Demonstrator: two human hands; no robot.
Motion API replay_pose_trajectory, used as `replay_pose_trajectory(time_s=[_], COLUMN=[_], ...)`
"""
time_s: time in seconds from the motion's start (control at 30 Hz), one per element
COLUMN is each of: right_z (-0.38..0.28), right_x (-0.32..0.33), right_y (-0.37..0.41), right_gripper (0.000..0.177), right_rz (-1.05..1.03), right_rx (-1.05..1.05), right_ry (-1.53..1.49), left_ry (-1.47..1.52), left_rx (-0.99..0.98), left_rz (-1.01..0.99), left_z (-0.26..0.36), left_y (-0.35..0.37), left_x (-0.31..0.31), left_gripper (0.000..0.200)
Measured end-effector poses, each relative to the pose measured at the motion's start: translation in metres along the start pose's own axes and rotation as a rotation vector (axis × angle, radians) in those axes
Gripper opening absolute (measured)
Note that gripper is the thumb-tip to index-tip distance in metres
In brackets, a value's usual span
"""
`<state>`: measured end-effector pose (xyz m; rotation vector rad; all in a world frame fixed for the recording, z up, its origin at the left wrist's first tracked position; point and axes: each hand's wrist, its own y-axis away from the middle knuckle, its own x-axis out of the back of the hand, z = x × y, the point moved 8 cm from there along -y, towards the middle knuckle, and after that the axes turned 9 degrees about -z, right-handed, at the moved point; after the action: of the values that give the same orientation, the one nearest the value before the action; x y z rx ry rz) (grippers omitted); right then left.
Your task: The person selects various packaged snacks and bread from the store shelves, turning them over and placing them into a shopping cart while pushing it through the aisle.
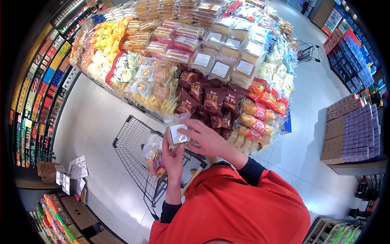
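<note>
My left grip [173, 152] pinches the packet [177, 134] near the cart [115, 143] | right grip [192, 139] loosely spread by its label | likely light, crushable; best held by edges

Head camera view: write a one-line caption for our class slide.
The left hand holds and the right hand touches a labelled packet, near a shopping cart and piled packaged breads.

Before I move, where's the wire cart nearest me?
In the head view, the wire cart stands left of center, in front of the piled packaged goods, beside your left hand.
</note>
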<state>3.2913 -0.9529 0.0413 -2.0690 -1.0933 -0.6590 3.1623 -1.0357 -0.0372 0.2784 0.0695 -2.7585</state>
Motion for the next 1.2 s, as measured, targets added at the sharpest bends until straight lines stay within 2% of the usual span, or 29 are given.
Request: replay_pose_trajectory(time_s=[0.07,0.13,0.2,0.23,0.27,0.33,0.4,0.53,0.6,0.63,0.67,0.7,0.73,0.77,0.8,0.87,0.93,0.97,1.03,1.07,1.17,1.2], right_z=[-0.002,0.001,0.009,0.013,0.018,0.046,0.090,0.175,0.239,0.268,0.296,0.316,0.326,0.331,0.348,0.351,0.336,0.341,0.279,0.247,0.111,0.077], right_x=[0.023,0.047,0.075,0.095,0.116,0.152,0.187,0.228,0.239,0.241,0.237,0.242,0.248,0.252,0.258,0.265,0.265,0.270,0.250,0.234,0.142,0.105], right_y=[-0.008,-0.014,-0.022,-0.029,-0.037,-0.050,-0.071,-0.107,-0.125,-0.130,-0.146,-0.140,-0.141,-0.148,-0.152,-0.152,-0.145,-0.139,-0.137,-0.138,-0.147,-0.146], right_gripper=[0.056,0.053,0.049,0.049,0.049,0.049,0.049,0.047,0.044,0.037,0.033,0.034,0.034,0.035,0.037,0.044,0.056,0.065,0.068,0.062,0.044,0.037], right_rz=[0.087,0.148,0.219,0.246,0.273,0.390,0.457,0.559,0.408,0.355,0.137,0.254,0.234,0.128,0.115,0.142,0.215,0.295,0.307,0.312,0.279,0.344], right_rx=[0.066,0.066,0.085,0.077,0.070,-0.010,-0.082,-0.059,-0.118,-0.312,-0.442,-0.247,-0.242,-0.321,-0.211,-0.454,-0.329,-0.155,-0.292,-0.170,-0.162,-0.162], right_ry=[0.025,-0.041,0.127,0.202,0.277,0.411,0.405,0.720,0.641,0.638,0.983,0.883,0.948,1.128,1.283,1.036,1.075,1.196,1.217,1.171,1.041,0.794], left_ry=[0.024,0.044,-0.054,-0.134,-0.128,-0.098,-0.139,-0.175,-0.227,-0.238,-0.331,-0.381,-0.341,-0.337,-0.317,-0.349,-0.329,-0.322,-0.394,-0.478,-0.573,-0.664], left_rx=[-0.147,-0.175,-0.083,-0.201,-0.200,-0.067,-0.020,0.115,0.162,0.206,0.185,0.196,0.260,0.279,0.279,0.297,0.342,0.356,0.361,0.367,0.384,0.404], left_rz=[-0.063,-0.059,-0.191,-0.223,-0.219,-0.203,-0.188,-0.112,-0.041,-0.018,0.019,0.034,0.068,0.104,0.163,0.266,0.324,0.378,0.421,0.455,0.469,0.469], left_z=[0.024,0.032,0.027,0.040,0.036,0.009,-0.019,-0.076,-0.103,-0.110,-0.114,-0.117,-0.117,-0.117,-0.131,-0.147,-0.147,-0.149,-0.159,-0.166,-0.233,-0.258], left_y=[-0.006,-0.006,-0.007,-0.006,-0.003,0.008,0.023,0.060,0.082,0.091,0.101,0.111,0.120,0.130,0.143,0.163,0.180,0.181,0.177,0.175,0.152,0.140], left_x=[-0.015,-0.015,-0.019,-0.024,-0.022,-0.010,0.008,0.048,0.076,0.087,0.100,0.112,0.123,0.133,0.146,0.170,0.191,0.203,0.231,0.248,0.321,0.347], left_gripper=[0.070,0.067,0.062,0.054,0.054,0.049,0.047,0.045,0.043,0.041,0.040,0.039,0.039,0.039,0.038,0.037,0.036,0.036,0.035,0.035,0.042,0.043])
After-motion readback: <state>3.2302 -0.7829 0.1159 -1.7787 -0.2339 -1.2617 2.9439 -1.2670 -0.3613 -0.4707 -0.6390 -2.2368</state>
